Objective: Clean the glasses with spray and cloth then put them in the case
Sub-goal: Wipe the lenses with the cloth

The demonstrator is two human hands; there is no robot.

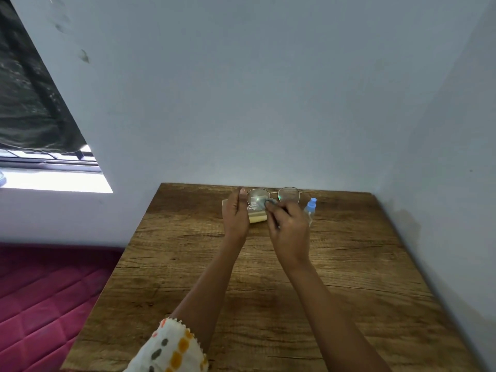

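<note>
1. My left hand [236, 213] pinches the gold wire-frame glasses [272, 197] at their left edge, thumb up, holding them raised above the wooden table [268, 277], upper centre of the frame.
2. My right hand [288, 229] is closed on a small grey cloth [269, 202], pressing it on the left lens.
3. Spray bottle [310, 208] with blue cap stands just right of my hands, so spraying looks done.
4. Beige case [257, 218] lies under my hands, mostly hidden; can't tell if it's open.
5. Left: finish wiping, other lens probably, then fold and case.
</note>
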